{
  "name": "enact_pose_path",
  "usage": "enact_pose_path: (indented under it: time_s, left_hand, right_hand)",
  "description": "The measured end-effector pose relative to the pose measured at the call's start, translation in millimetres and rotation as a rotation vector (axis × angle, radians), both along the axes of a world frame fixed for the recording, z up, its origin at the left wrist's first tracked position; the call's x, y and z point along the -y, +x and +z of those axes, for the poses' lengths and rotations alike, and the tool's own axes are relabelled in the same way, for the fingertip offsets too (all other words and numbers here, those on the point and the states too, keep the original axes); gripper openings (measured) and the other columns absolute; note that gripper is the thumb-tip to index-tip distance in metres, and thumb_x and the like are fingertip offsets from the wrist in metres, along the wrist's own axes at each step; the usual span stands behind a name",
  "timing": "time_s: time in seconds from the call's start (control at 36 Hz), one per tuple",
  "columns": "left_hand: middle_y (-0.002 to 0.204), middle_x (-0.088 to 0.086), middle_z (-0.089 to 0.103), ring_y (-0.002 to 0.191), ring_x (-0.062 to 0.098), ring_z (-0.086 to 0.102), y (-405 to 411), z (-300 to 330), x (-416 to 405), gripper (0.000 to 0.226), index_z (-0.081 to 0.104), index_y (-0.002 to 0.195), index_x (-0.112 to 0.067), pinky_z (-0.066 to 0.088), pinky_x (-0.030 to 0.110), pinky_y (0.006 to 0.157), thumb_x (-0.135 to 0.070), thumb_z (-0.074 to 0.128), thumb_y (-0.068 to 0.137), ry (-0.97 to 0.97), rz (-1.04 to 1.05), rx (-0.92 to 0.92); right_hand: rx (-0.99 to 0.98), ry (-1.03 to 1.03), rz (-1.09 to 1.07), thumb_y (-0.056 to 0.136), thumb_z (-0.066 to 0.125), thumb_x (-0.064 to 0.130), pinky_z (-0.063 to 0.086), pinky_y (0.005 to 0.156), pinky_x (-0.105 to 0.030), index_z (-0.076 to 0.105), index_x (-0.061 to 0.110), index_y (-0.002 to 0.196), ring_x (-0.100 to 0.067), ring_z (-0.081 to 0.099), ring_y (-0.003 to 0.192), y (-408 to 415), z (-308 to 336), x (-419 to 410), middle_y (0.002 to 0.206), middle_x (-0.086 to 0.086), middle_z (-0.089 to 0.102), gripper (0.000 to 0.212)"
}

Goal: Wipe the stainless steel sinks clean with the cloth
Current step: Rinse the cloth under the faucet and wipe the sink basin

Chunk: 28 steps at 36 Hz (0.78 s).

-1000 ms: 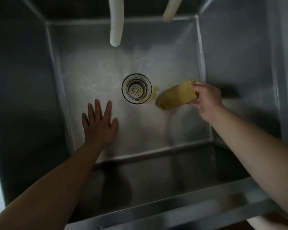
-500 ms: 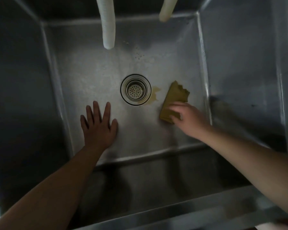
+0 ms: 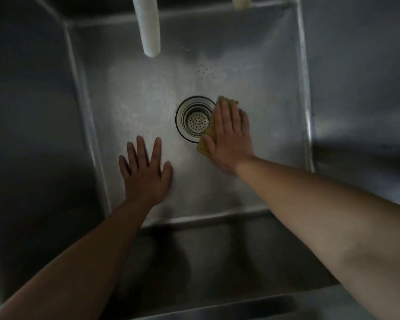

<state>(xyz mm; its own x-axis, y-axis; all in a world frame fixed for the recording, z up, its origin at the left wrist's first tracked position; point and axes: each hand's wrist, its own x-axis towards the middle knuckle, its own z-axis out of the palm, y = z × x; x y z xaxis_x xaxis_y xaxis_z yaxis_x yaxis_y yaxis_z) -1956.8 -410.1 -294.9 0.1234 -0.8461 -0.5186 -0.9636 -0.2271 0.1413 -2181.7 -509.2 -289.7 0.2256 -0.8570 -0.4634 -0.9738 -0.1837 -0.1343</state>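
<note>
Yellow cloth under rt hand touches drain rim (flat).

No text, label, brand or number is showing anywhere in this view. The steel sink and the yellow cloth are carrying no readable marks.

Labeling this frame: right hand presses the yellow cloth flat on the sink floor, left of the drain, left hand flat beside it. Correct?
Not quite. The head view shows the right hand pressing the yellow cloth flat on the right of the drain, not the left. The left hand does lie flat on the sink floor.
</note>
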Motion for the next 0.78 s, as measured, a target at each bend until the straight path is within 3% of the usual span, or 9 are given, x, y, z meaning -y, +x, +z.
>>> enact_pose_path:
  time_s: [0.19,0.44,0.64,0.78]
  left_hand:
    - [0.162,0.002,-0.029,0.147,0.025,-0.029,1.3,-3.0,0.5,0.065,-0.023,0.15,-0.046,-0.016,0.052,0.117,-0.065,0.007,0.095,-0.007,0.013,-0.015]
    - [0.163,0.004,-0.025,0.148,0.027,-0.027,0.2,-5.2,-0.2,0.066,-0.02,0.151,-0.046,-0.014,0.054,0.118,-0.066,0.007,0.095,-0.022,0.032,-0.015]
    - [0.161,0.001,-0.03,0.149,0.028,-0.026,-2.2,-4.1,1.2,0.066,-0.021,0.151,-0.047,-0.016,0.053,0.117,-0.065,0.007,0.094,-0.016,0.042,-0.012]
    - [0.161,0.001,-0.031,0.148,0.027,-0.028,-1.5,-3.0,2.4,0.066,-0.021,0.151,-0.047,-0.016,0.053,0.117,-0.064,0.007,0.094,-0.009,0.042,-0.018]
  right_hand:
    - [0.059,-0.034,-0.157,0.1,0.021,0.053,-0.006,0.123,-0.05,-0.008,0.01,0.157,-0.029,-0.016,0.152,31.0,-4.8,6.1,0.166,-0.009,-0.013,0.077]
    - [0.07,0.017,-0.01,0.099,0.01,0.063,-0.005,0.123,-0.05,-0.016,0.017,0.156,-0.022,-0.019,0.151,-27.2,-0.3,-11.8,0.165,-0.003,-0.019,0.078]
    - [-0.131,0.009,0.513,0.095,0.002,0.06,-0.004,0.123,-0.049,-0.007,0.009,0.156,-0.029,-0.006,0.153,-100.3,19.6,-39.2,0.166,-0.013,-0.004,0.081]
    - [-0.035,0.032,0.845,0.099,0.026,0.058,0.007,0.124,-0.051,0.01,0.006,0.157,-0.033,0.005,0.152,-78.8,24.4,-46.8,0.164,-0.015,0.007,0.079]
